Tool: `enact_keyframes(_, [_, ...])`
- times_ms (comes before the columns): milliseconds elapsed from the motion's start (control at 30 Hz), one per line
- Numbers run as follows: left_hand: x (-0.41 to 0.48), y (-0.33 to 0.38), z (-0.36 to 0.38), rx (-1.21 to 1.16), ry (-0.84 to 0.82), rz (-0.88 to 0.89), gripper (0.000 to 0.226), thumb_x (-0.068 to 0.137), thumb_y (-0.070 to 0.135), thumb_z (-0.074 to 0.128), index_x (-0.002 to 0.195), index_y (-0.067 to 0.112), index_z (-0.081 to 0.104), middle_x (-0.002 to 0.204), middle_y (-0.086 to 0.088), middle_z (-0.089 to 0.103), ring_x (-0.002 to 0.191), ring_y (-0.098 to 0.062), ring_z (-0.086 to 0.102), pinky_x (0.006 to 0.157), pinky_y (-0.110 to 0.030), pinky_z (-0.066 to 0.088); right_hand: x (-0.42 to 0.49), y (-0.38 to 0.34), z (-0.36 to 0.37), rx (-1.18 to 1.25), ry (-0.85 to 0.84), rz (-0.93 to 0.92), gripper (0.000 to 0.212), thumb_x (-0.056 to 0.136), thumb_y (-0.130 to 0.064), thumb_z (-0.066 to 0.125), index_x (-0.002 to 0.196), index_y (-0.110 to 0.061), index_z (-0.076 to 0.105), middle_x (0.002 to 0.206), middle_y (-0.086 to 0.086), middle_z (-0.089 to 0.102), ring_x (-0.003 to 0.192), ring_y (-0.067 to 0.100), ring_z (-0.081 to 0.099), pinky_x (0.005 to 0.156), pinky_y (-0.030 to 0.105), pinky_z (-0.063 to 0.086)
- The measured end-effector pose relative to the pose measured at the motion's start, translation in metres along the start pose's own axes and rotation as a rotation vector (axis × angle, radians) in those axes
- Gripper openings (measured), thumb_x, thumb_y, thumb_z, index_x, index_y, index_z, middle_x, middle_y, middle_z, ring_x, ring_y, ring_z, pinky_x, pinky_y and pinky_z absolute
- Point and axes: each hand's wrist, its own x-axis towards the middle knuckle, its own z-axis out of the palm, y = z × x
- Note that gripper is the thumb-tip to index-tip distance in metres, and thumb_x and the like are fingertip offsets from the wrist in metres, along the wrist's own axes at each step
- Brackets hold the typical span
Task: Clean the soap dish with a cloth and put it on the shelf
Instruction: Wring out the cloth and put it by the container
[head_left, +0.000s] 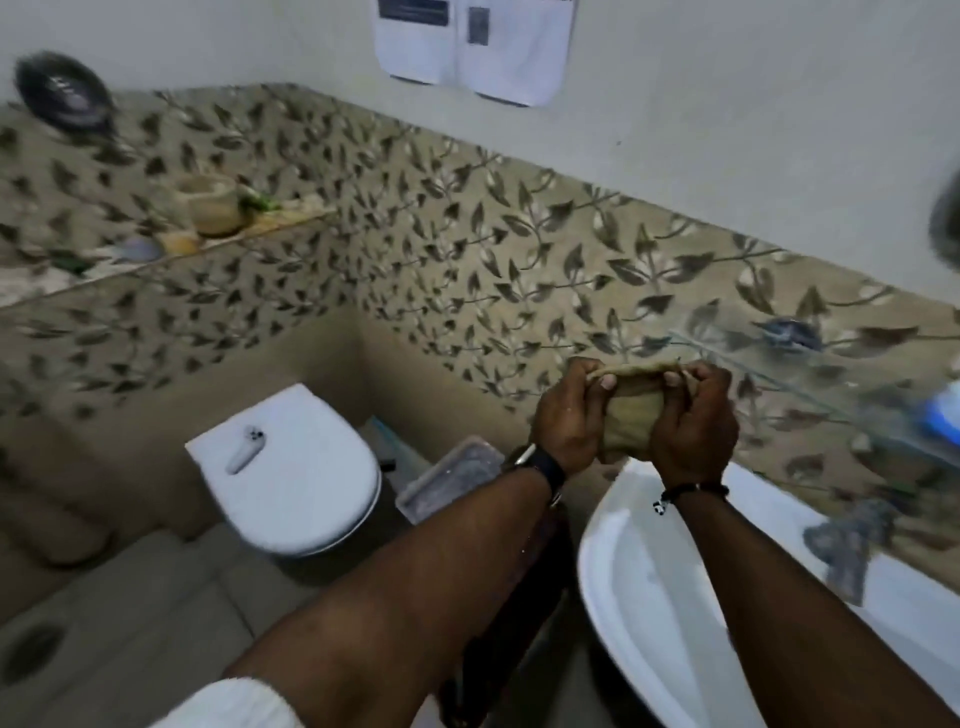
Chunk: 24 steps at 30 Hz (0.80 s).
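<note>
Head view: your left hand (569, 415) and right hand (693, 421) both grip the cloth (636, 415) above the sink's (623, 571) far rim, fingers curled round it, thumbs pinching its top edge. Whether the dish sits inside it, you cannot tell. The shelf (810, 395) is just right.

toilet (291, 467) left of sink (639, 587) (controller (245, 449) on lid).

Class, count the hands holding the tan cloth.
2: the left hand grips the cloth at its left side, the right hand at its right; no others are visible.
</note>
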Motion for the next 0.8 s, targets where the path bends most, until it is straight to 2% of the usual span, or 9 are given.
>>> enact_keyframes(133, [0.016, -0.036, -0.041, 0.028, 0.054, -0.014, 0.034, 0.1, 0.042, 0.041, 0.114, 0.014, 0.054, 0.094, -0.011, 0.068, 0.081, -0.029, 0.063, 0.063, -0.029, 0.039, 0.004, -0.019, 0.055, 0.04, -0.101, -0.121, 0.032, 0.099, -0.032, 0.049, 0.109, -0.003, 0.058, 0.096, 0.02, 0.069, 0.081, 0.044, 0.065, 0.062, 0.042, 0.047])
enact_keyframes(300, [0.025, -0.087, -0.059, 0.018, 0.156, -0.12, 0.023, 0.103, 0.031, 0.048, 0.111, 0.011, 0.054, 0.089, -0.004, 0.066, 0.079, -0.027, 0.062, 0.061, -0.029, 0.041, 0.004, -0.023, 0.119, 0.033, -0.256, -0.148, 0.038, 0.098, -0.043, 0.045, 0.11, -0.01, 0.058, 0.1, 0.015, 0.07, 0.083, 0.042, 0.065, 0.061, 0.038, 0.045])
enact_keyframes(400, [0.022, -0.122, -0.059, -0.012, 0.211, -0.241, 0.024, 0.103, 0.032, 0.048, 0.105, 0.009, 0.054, 0.085, 0.001, 0.058, 0.08, -0.029, 0.059, 0.066, -0.038, 0.046, -0.003, -0.015, 0.159, 0.029, -0.392, -0.149, 0.043, 0.098, -0.05, 0.04, 0.109, -0.012, 0.058, 0.101, 0.014, 0.069, 0.085, 0.04, 0.064, 0.062, 0.042, 0.049])
enact_keyframes(500, [0.012, -0.176, -0.054, 0.018, 0.248, -0.359, 0.025, 0.103, 0.035, 0.048, 0.101, 0.011, 0.054, 0.083, -0.001, 0.058, 0.078, -0.027, 0.057, 0.068, -0.041, 0.049, -0.024, 0.008, 0.209, 0.029, -0.544, -0.168, 0.044, 0.099, -0.051, 0.038, 0.105, -0.011, 0.057, 0.098, 0.014, 0.066, 0.084, 0.039, 0.062, 0.062, 0.041, 0.049])
enact_keyframes(600, [-0.003, -0.239, -0.044, 0.01, 0.265, -0.521, 0.026, 0.101, 0.042, 0.048, 0.092, 0.018, 0.052, 0.08, 0.0, 0.058, 0.08, -0.03, 0.06, 0.072, -0.047, 0.053, -0.059, 0.043, 0.261, 0.026, -0.71, -0.175, 0.036, 0.101, -0.044, 0.04, 0.103, -0.011, 0.056, 0.1, 0.013, 0.063, 0.088, 0.037, 0.06, 0.067, 0.04, 0.047])
enact_keyframes(700, [-0.019, -0.298, -0.036, -0.028, 0.249, -0.672, 0.031, 0.096, 0.047, 0.051, 0.088, 0.018, 0.054, 0.077, -0.002, 0.06, 0.081, -0.037, 0.063, 0.073, -0.054, 0.054, -0.1, 0.078, 0.308, -0.022, -0.809, -0.14, 0.027, 0.103, -0.039, 0.043, 0.104, -0.014, 0.056, 0.104, 0.01, 0.064, 0.09, 0.033, 0.057, 0.067, 0.037, 0.043])
enact_keyframes(800, [-0.033, -0.352, -0.029, -0.037, 0.24, -0.808, 0.032, 0.089, 0.05, 0.054, 0.086, 0.018, 0.058, 0.08, -0.012, 0.066, 0.083, -0.039, 0.066, 0.075, -0.057, 0.055, -0.137, 0.107, 0.347, -0.075, -0.884, -0.121, 0.024, 0.101, -0.032, 0.052, 0.113, -0.013, 0.061, 0.11, 0.011, 0.066, 0.092, 0.035, 0.062, 0.074, 0.041, 0.05])
